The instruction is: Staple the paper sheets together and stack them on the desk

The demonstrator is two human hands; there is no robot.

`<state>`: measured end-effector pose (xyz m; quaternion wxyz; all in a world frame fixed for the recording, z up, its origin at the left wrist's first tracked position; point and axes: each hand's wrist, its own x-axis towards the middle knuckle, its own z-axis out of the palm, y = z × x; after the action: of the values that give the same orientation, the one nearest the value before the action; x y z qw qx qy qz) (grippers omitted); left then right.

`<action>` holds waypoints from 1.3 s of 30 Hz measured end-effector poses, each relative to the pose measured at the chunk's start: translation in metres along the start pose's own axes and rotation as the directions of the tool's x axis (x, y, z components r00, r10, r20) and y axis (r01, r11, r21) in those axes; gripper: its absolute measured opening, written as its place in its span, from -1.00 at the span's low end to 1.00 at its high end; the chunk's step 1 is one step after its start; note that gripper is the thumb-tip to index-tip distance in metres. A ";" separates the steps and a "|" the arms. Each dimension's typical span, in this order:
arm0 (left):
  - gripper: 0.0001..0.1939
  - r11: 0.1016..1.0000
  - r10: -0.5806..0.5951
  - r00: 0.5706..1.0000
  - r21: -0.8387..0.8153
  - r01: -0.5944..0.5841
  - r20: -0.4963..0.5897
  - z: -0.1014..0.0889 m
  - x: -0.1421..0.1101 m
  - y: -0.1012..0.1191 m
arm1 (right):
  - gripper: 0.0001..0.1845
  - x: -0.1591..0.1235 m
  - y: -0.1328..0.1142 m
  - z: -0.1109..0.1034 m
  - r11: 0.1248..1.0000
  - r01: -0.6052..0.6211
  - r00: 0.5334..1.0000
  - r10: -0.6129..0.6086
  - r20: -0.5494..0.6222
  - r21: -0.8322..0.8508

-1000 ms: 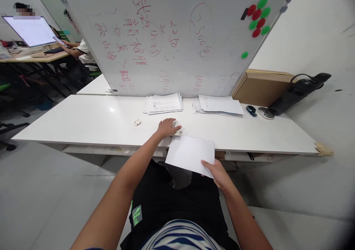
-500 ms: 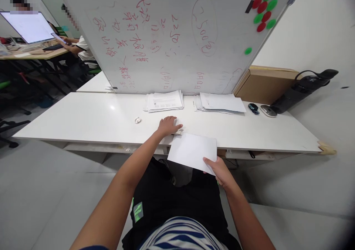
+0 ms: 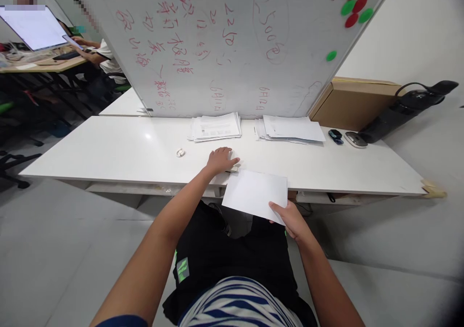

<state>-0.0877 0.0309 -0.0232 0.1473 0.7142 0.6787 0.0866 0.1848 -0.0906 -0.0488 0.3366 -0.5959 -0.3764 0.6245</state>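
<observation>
My right hand (image 3: pixel 290 219) pinches the near corner of a blank white sheet of paper (image 3: pixel 254 193), which hangs half over the front edge of the white table (image 3: pixel 108 148). My left hand (image 3: pixel 222 159) rests on the table just left of the sheet, fingers curled over a small object I cannot make out. Two stacks of paper lie farther back: a printed stack (image 3: pixel 215 126) and a second stack (image 3: pixel 292 129) to its right. A small white ring-like object (image 3: pixel 180 152) lies left of my left hand.
A whiteboard (image 3: pixel 224 42) with red writing and round magnets (image 3: pixel 353 3) leans at the table's back. A cardboard box (image 3: pixel 357 102), a mouse (image 3: pixel 355 139), a small dark device (image 3: pixel 335 135) and a black bottle (image 3: pixel 402 109) sit at the right. People work at a desk with a monitor (image 3: pixel 34 27) at the far left.
The view has tilted slightly, so everything sits a little higher and further right. Both hands keep their positions relative to the table and the sheet.
</observation>
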 end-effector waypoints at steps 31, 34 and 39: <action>-0.29 0.992 -0.073 0.997 -0.099 0.074 0.007 -0.007 0.000 -0.001 | -0.63 0.003 0.004 -0.006 1.000 -0.014 1.000 0.014 0.018 -0.012; -0.32 0.972 -0.078 0.996 -0.218 0.084 0.036 -0.013 -0.002 -0.005 | -0.61 0.003 0.005 -0.010 1.000 -0.010 1.000 0.010 0.017 -0.015; -0.34 0.962 -0.096 0.995 -0.253 0.103 0.039 -0.015 -0.005 -0.002 | -0.58 0.006 0.006 -0.022 0.998 -0.030 0.996 0.026 -0.081 -0.052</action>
<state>-0.0945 0.0277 -0.0094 0.2509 0.6556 0.6949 0.1560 0.2069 -0.0867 -0.0572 0.3269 -0.6342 -0.3706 0.5946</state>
